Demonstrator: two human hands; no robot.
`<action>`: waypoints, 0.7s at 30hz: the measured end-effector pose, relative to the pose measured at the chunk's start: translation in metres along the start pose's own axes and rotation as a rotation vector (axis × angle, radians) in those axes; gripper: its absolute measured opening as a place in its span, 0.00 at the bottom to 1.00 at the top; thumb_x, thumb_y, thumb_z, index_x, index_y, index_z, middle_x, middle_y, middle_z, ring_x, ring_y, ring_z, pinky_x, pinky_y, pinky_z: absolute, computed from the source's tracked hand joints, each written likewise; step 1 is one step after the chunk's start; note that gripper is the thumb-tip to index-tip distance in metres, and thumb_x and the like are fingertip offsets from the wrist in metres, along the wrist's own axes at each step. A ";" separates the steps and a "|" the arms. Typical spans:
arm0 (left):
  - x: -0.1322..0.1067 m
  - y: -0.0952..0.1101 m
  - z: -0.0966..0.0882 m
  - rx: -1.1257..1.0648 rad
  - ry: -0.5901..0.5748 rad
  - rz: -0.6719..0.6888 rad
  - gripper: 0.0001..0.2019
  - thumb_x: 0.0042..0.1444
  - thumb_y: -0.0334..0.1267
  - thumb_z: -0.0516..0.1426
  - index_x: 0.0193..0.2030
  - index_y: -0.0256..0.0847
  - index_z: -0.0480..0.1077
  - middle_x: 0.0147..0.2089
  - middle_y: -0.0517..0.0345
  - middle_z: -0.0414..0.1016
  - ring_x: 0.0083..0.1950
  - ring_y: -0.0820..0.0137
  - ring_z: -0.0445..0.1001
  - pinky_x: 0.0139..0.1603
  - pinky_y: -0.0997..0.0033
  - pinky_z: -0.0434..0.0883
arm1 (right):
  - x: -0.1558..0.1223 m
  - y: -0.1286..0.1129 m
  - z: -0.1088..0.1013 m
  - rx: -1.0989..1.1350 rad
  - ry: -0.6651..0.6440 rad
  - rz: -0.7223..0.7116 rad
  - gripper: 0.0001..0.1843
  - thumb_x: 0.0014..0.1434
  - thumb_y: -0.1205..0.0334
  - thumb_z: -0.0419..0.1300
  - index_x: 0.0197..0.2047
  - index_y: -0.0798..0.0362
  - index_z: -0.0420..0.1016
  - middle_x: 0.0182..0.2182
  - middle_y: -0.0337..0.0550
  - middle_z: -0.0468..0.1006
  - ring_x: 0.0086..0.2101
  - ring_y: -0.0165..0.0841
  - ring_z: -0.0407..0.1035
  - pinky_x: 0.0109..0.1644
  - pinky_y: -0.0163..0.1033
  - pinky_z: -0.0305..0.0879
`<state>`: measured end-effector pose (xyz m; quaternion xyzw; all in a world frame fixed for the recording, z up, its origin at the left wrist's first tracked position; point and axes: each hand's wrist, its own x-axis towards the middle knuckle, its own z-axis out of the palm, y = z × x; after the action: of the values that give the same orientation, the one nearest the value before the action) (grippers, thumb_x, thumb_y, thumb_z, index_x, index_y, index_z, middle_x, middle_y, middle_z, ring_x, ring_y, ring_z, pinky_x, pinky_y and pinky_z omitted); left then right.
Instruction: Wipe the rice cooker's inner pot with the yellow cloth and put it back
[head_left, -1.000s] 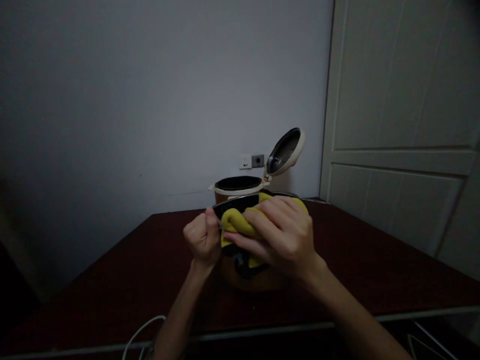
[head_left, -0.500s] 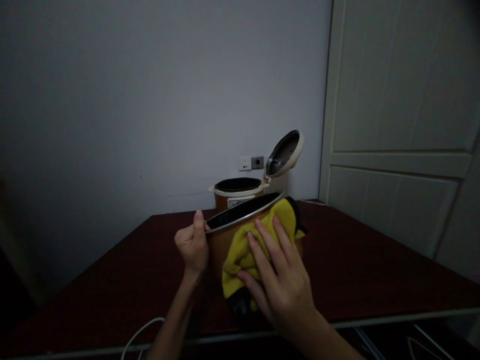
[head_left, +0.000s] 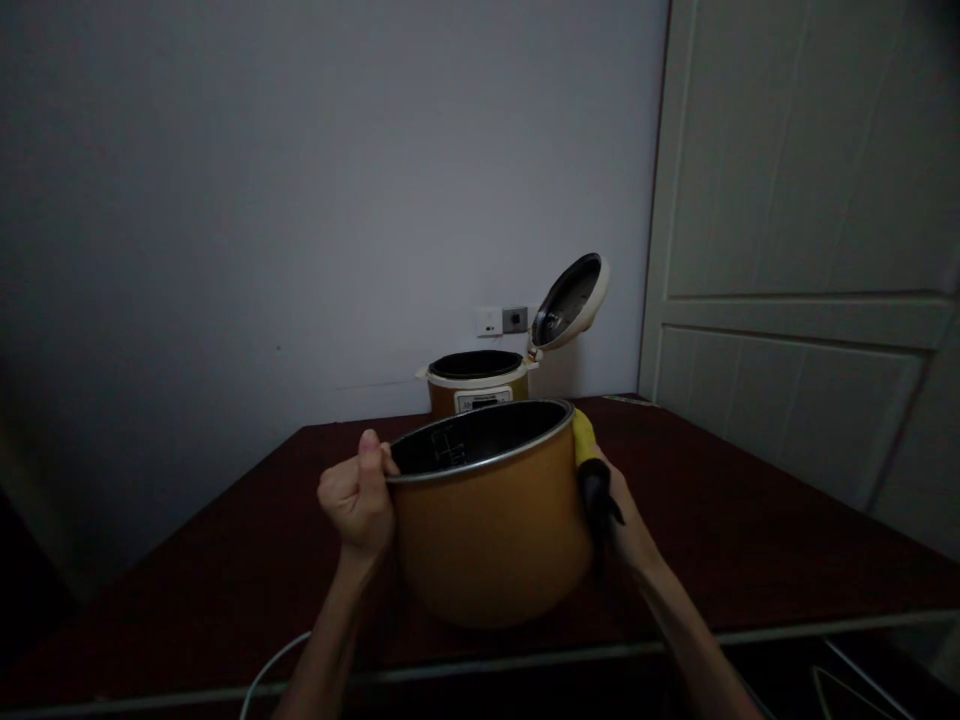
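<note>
Dim, underexposed room; corners heavily vignetted; door [head_left: 810, 260] lines bowed by wide-angle distortion; centre fairly sharp.

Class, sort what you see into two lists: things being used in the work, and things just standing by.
In use: left hand, right hand, orange pot, yellow cloth.
Standing by: rice cooker with open lid, table, wall socket, white cable.

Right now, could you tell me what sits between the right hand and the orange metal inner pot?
In the head view, a yellow and black cloth is pressed between the right hand and the pot's outer wall.
</note>
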<state>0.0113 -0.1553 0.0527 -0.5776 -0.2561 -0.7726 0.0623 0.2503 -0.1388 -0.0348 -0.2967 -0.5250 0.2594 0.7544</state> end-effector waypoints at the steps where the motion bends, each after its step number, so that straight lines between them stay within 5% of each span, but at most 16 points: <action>1: 0.002 -0.002 0.000 -0.021 -0.012 -0.002 0.27 0.58 0.43 0.54 0.09 0.38 0.58 0.11 0.65 0.58 0.13 0.80 0.57 0.20 0.76 0.62 | -0.006 -0.005 0.003 -0.039 -0.046 -0.015 0.27 0.59 0.40 0.49 0.52 0.49 0.72 0.48 0.45 0.76 0.51 0.42 0.68 0.55 0.49 0.65; 4: 0.007 -0.005 0.002 -0.070 -0.088 0.021 0.27 0.59 0.42 0.53 0.09 0.38 0.57 0.11 0.65 0.57 0.13 0.80 0.56 0.18 0.76 0.59 | -0.028 -0.018 0.012 -0.210 -0.080 -0.102 0.30 0.64 0.45 0.42 0.64 0.49 0.56 0.59 0.48 0.65 0.60 0.41 0.56 0.63 0.52 0.52; 8: 0.011 -0.004 0.008 -0.019 -0.150 0.155 0.26 0.60 0.39 0.52 0.10 0.37 0.57 0.11 0.65 0.55 0.13 0.81 0.55 0.18 0.77 0.55 | -0.056 -0.030 0.033 -0.584 -0.002 -0.353 0.37 0.64 0.49 0.44 0.70 0.54 0.35 0.67 0.54 0.44 0.65 0.50 0.36 0.64 0.65 0.40; 12: 0.009 -0.004 0.021 0.084 -0.153 0.271 0.25 0.59 0.36 0.52 0.10 0.37 0.56 0.12 0.65 0.55 0.14 0.82 0.54 0.18 0.77 0.54 | -0.074 -0.041 0.071 -0.930 0.065 -0.605 0.44 0.58 0.52 0.56 0.69 0.59 0.39 0.67 0.63 0.29 0.63 0.67 0.29 0.54 0.77 0.46; 17: 0.005 -0.004 0.029 0.091 -0.178 0.321 0.24 0.58 0.32 0.52 0.11 0.37 0.54 0.12 0.66 0.52 0.14 0.82 0.52 0.17 0.77 0.51 | -0.067 -0.038 0.075 -1.034 0.042 -0.744 0.45 0.55 0.50 0.59 0.68 0.58 0.44 0.67 0.63 0.33 0.62 0.68 0.31 0.53 0.75 0.50; 21: 0.005 -0.003 0.022 0.069 -0.220 0.277 0.24 0.58 0.32 0.53 0.11 0.37 0.55 0.13 0.66 0.53 0.14 0.82 0.53 0.17 0.77 0.53 | -0.035 -0.026 0.036 -0.756 -0.011 -0.519 0.43 0.61 0.48 0.52 0.70 0.56 0.35 0.67 0.57 0.41 0.65 0.53 0.36 0.61 0.66 0.47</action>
<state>0.0279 -0.1416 0.0605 -0.6860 -0.2056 -0.6795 0.1595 0.2076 -0.1748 -0.0290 -0.4083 -0.6438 -0.1462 0.6304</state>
